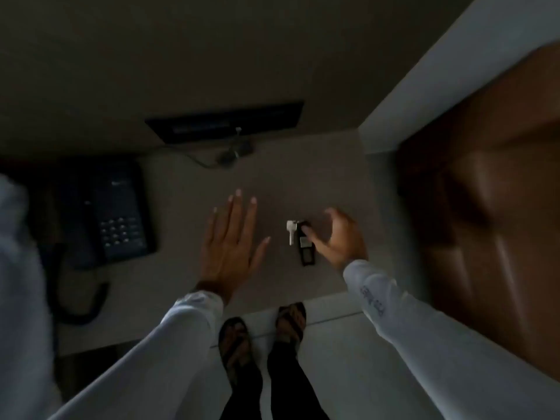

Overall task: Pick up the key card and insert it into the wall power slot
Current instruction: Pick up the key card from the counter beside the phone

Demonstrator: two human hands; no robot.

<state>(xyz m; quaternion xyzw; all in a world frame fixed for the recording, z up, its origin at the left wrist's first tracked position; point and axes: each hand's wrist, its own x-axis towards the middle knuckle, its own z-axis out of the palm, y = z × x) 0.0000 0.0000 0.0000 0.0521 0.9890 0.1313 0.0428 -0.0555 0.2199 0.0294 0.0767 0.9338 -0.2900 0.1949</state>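
A black key card tag (306, 248) with a small silver key (291, 231) attached lies on a pale tabletop (303, 177) in dim light. My right hand (336, 237) is right beside it, fingers curled, with the thumb and fingertips touching the tag's upper end. It has not closed around the tag. My left hand (231, 241) hovers flat over the table to the left of the key, fingers spread, holding nothing. A dark panel (230, 122) sits on the wall above the table; I cannot tell whether it is the power slot.
A black desk phone (118, 219) with a coiled cord stands at the table's left. A cable with a small plug (233, 154) trails below the wall panel. A brown wooden door or cabinet (485, 192) fills the right. My feet in sandals (260, 338) stand on the tiled floor.
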